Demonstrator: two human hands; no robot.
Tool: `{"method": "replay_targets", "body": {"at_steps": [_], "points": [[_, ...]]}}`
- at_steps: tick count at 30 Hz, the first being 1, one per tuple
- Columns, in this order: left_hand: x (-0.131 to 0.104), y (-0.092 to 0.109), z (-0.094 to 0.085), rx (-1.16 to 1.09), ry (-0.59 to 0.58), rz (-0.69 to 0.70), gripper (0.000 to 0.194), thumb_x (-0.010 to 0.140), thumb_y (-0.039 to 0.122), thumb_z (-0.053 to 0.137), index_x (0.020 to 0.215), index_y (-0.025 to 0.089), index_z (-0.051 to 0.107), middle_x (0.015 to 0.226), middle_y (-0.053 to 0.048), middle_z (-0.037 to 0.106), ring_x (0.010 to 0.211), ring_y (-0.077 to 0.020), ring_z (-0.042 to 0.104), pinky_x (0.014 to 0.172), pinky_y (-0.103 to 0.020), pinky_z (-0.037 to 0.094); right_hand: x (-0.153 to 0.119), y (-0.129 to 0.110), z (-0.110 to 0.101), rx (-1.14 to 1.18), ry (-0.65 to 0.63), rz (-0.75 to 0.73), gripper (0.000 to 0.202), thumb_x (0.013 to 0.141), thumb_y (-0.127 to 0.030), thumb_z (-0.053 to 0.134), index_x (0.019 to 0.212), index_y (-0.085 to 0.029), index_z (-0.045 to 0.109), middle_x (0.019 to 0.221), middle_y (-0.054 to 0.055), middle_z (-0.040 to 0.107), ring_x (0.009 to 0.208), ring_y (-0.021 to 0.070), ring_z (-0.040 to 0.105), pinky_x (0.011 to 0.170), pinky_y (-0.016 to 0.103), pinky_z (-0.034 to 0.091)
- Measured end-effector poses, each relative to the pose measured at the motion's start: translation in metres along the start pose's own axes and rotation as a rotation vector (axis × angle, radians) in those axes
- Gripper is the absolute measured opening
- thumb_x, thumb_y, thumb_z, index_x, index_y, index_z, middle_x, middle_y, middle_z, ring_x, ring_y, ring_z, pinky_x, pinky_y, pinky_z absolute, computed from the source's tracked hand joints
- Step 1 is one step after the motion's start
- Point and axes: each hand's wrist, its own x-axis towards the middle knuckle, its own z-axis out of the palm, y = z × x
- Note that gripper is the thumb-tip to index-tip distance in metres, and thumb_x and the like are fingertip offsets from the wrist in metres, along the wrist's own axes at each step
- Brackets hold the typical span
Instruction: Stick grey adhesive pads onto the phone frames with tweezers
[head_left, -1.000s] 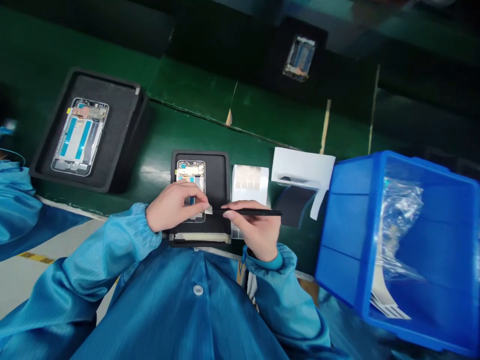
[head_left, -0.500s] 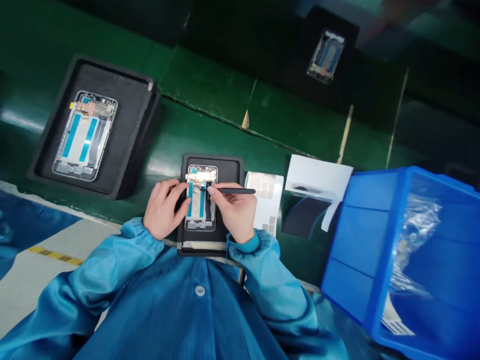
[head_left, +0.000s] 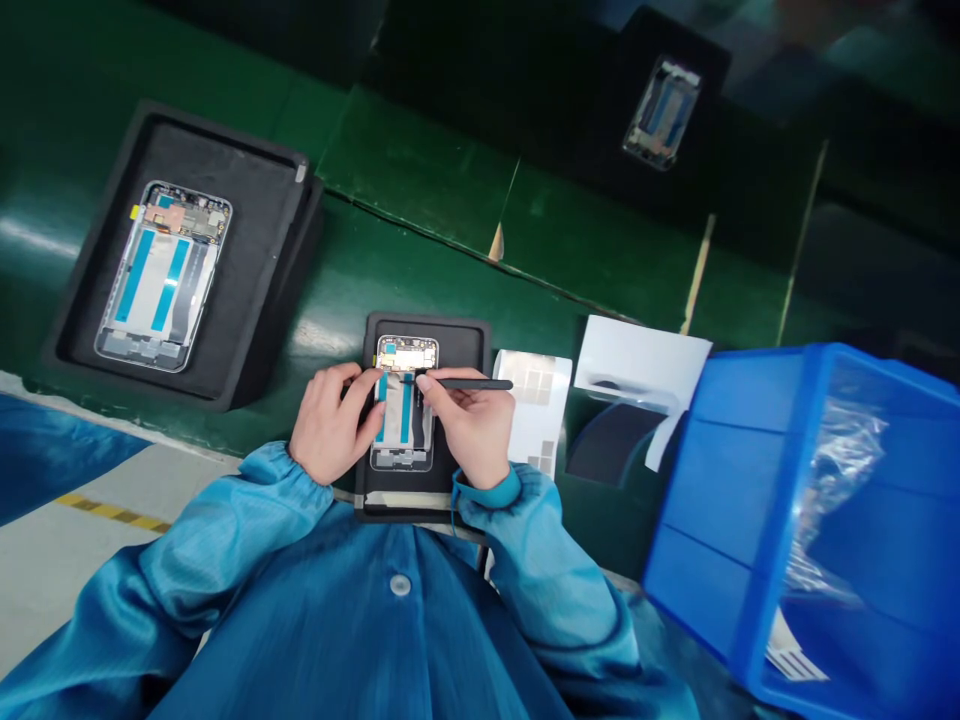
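An opened phone frame [head_left: 394, 425] with two blue strips lies in a small black tray [head_left: 465, 335] in front of me. My left hand [head_left: 334, 420] rests at its left edge, thumb and fingers apart, fingertips touching the frame's side. Black tweezers [head_left: 476, 384] are pinched in my right hand [head_left: 476, 425], lying nearly level with their tip over the upper middle of the phone frame. What the tip touches is too small to tell. A blue band circles my right wrist.
Stacked black trays [head_left: 259, 270] at the left hold another opened phone [head_left: 161, 275]. Right of my tray lie a sticker sheet [head_left: 536, 400], white paper [head_left: 637, 355] and a blue bin [head_left: 720, 500] with clear plastic. A further phone [head_left: 664, 112] sits at the back.
The whole view has shifted slightly, with the small tray and bin a little lower in the picture. Both hands keep nearly the same pose at the phone frame.
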Motion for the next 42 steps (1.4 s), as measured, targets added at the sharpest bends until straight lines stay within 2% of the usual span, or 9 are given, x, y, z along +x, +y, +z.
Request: {"method": "replay_targets", "body": {"at_steps": [15, 36, 42], "points": [[-0.0002, 0.0001, 0.0005, -0.007, 0.0, 0.013, 0.035, 0.095, 0.031, 0.052, 0.126, 0.014, 0.059, 0.112, -0.015, 0.056, 0.098, -0.0264, 0.054, 0.086, -0.041, 0.048, -0.0007, 0.0022, 0.0001, -0.007, 0.007, -0.002, 0.023, 0.074, -0.039, 0.082, 0.082, -0.019, 0.075, 0.076, 0.004, 0.076, 0.06, 0.0163, 0.068, 0.053, 0.028, 0.057], [-0.0006, -0.0005, 0.0003, -0.004, -0.014, -0.003, 0.035, 0.095, 0.031, 0.052, 0.127, 0.018, 0.059, 0.112, -0.014, 0.056, 0.097, -0.0255, 0.055, 0.086, -0.04, 0.047, -0.0029, 0.0069, 0.0005, -0.063, 0.024, -0.053, 0.022, 0.076, -0.04, 0.081, 0.081, -0.019, 0.075, 0.079, 0.005, 0.076, 0.064, 0.0182, 0.07, 0.057, 0.029, 0.058], [-0.0007, -0.0006, -0.0009, 0.004, -0.007, 0.035, 0.035, 0.095, 0.028, 0.053, 0.127, 0.016, 0.061, 0.11, -0.014, 0.055, 0.097, -0.0254, 0.053, 0.085, -0.04, 0.048, -0.0025, 0.0058, 0.0007, -0.065, 0.025, -0.069, 0.019, 0.076, -0.037, 0.081, 0.082, -0.019, 0.075, 0.08, 0.005, 0.076, 0.065, 0.0177, 0.07, 0.057, 0.028, 0.058]]}}
